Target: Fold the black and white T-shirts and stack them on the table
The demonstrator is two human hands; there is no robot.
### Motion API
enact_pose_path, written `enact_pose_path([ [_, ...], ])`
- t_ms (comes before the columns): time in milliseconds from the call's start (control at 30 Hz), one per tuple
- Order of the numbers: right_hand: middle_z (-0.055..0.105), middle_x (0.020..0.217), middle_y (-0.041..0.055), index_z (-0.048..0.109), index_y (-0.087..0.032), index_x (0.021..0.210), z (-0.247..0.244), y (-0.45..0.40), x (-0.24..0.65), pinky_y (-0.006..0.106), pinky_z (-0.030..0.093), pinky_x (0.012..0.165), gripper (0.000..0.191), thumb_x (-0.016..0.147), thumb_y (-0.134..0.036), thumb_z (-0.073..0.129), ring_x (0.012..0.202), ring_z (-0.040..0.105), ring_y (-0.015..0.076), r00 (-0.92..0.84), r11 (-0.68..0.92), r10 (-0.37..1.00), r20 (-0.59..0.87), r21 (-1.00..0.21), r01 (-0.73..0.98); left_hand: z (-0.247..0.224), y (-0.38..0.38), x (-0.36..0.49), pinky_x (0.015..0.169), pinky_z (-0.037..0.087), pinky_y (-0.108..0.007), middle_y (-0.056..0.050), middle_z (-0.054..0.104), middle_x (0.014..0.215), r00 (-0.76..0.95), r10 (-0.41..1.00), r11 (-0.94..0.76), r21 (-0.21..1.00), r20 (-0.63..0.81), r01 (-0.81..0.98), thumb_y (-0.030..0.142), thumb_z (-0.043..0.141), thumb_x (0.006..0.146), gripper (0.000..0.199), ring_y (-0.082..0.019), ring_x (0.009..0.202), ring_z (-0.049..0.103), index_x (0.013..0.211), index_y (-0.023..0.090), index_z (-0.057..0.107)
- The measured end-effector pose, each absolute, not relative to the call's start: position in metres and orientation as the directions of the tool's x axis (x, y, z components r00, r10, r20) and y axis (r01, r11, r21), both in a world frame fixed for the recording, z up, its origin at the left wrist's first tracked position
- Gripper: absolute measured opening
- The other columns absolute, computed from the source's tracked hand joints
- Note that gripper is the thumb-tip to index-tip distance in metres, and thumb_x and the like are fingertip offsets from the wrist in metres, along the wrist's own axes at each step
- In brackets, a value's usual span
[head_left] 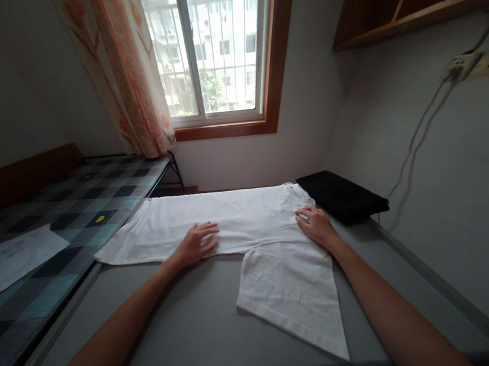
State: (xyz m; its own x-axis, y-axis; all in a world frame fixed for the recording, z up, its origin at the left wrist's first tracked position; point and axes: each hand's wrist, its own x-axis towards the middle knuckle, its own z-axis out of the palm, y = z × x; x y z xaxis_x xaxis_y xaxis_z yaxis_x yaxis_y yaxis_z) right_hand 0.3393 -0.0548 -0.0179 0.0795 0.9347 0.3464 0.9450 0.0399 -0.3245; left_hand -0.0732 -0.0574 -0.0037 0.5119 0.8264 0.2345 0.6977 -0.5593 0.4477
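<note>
The shirt lies across the gray table, its sleeve laid toward the person and a black cloth just beside its right end. The left hand is over the shirt's near edge, fingers slightly spread; the right hand is at the sleeve end, fingers bent, whether pinching fabric one cannot tell.

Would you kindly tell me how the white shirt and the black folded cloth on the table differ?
The white shirt is pale, the black folded cloth dark. The shirt spreads wide with a sleeve sticking out, while the cloth is a compact bundle. The right hand lies on the shirt but not the cloth. Both lie on the grey table.
</note>
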Motion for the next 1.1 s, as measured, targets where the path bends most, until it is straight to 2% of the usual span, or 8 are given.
enact_pose_path([
  [267,0.063,0.119,0.0088,0.072,-0.020,0.109,-0.015,-0.056,0.340,0.034,0.038,0.094,0.030,0.090,-0.032,0.051,0.107,0.055,0.0244,0.075,0.044,0.945,0.319,-0.351,0.935,0.034,-0.081,-0.013,0.115,0.031,-0.037,-0.002,0.055,0.141,0.871,0.478,-0.788,0.494,0.115,0.367,0.023,0.063,0.081,0.044,-0.023,0.134,0.046,0.124,0.031,0.066],
  [533,0.064,0.119,0.0107,0.072,-0.020,0.109,-0.015,-0.056,0.343,0.036,0.038,0.096,0.030,0.090,-0.030,0.052,0.107,0.056,0.0249,0.033,0.089,0.941,0.338,-0.340,0.936,0.040,-0.087,0.010,0.113,0.031,-0.034,0.002,0.058,0.137,0.943,0.326,-0.804,0.546,0.069,0.237,0.015,0.073,0.070,0.038,-0.025,0.130,0.048,0.102,0.035,0.076],
  [633,0.064,0.119,0.0117,0.073,-0.019,0.109,-0.015,-0.056,0.344,0.038,0.039,0.097,0.030,0.089,-0.031,0.053,0.107,0.057,0.0263,0.034,0.094,0.941,0.337,-0.356,0.930,0.042,-0.091,0.019,0.105,0.038,-0.033,-0.002,0.067,0.120,0.946,0.311,-0.755,0.629,0.097,0.184,0.021,0.075,0.073,0.021,-0.022,0.113,0.058,0.092,0.028,0.079],
  [700,0.065,0.118,0.0123,0.074,-0.019,0.107,-0.016,-0.054,0.345,0.041,0.039,0.098,0.030,0.086,-0.031,0.056,0.108,0.057,0.0277,0.049,0.100,0.939,0.340,-0.406,0.908,0.042,-0.089,0.028,0.088,0.046,-0.027,-0.005,0.071,0.100,0.921,0.373,-0.664,0.726,0.112,0.180,0.032,0.071,0.077,0.014,-0.018,0.092,0.062,0.083,0.020,0.077],
  [767,0.067,0.115,0.0123,0.075,-0.019,0.100,-0.017,-0.051,0.348,0.042,0.041,0.098,0.028,0.083,-0.035,0.059,0.107,0.059,0.0281,0.076,0.122,0.940,0.334,-0.535,0.836,0.040,-0.080,0.037,0.070,0.046,-0.023,-0.003,0.067,0.078,0.822,0.550,-0.553,0.802,0.150,0.224,0.043,0.064,0.082,0.030,-0.014,0.075,0.059,0.074,0.015,0.072],
  [933,0.074,0.092,0.0117,0.071,-0.018,0.085,-0.018,-0.040,0.364,0.039,0.053,0.083,0.049,0.079,-0.064,0.056,0.089,0.068,0.0258,0.277,0.119,0.942,0.191,-0.959,0.257,0.019,-0.031,0.044,0.054,0.036,-0.021,0.003,0.050,0.056,0.325,0.915,-0.341,0.889,0.240,0.306,0.050,0.056,0.082,0.042,-0.010,0.057,0.047,0.060,0.014,0.058],
  [1033,0.073,0.081,0.0133,0.068,-0.017,0.082,-0.018,-0.036,0.371,0.038,0.055,0.075,0.065,0.075,-0.079,0.049,0.076,0.069,0.0235,0.360,0.137,0.918,0.163,-0.986,0.097,0.003,-0.012,0.036,0.052,0.037,-0.020,0.004,0.052,0.060,0.213,0.956,-0.262,0.913,0.202,0.314,0.034,0.060,0.078,0.022,-0.009,0.056,0.048,0.083,0.013,0.064],
  [1100,0.072,0.076,0.0127,0.067,-0.016,0.084,-0.018,-0.035,0.371,0.036,0.055,0.070,0.072,0.073,-0.084,0.045,0.068,0.068,0.0215,0.371,0.128,0.913,0.169,-0.983,0.131,-0.005,-0.009,0.031,0.055,0.040,-0.019,0.004,0.057,0.068,0.205,0.953,-0.275,0.919,0.222,0.282,0.023,0.062,0.074,0.041,-0.008,0.057,0.051,0.113,0.015,0.059],
])
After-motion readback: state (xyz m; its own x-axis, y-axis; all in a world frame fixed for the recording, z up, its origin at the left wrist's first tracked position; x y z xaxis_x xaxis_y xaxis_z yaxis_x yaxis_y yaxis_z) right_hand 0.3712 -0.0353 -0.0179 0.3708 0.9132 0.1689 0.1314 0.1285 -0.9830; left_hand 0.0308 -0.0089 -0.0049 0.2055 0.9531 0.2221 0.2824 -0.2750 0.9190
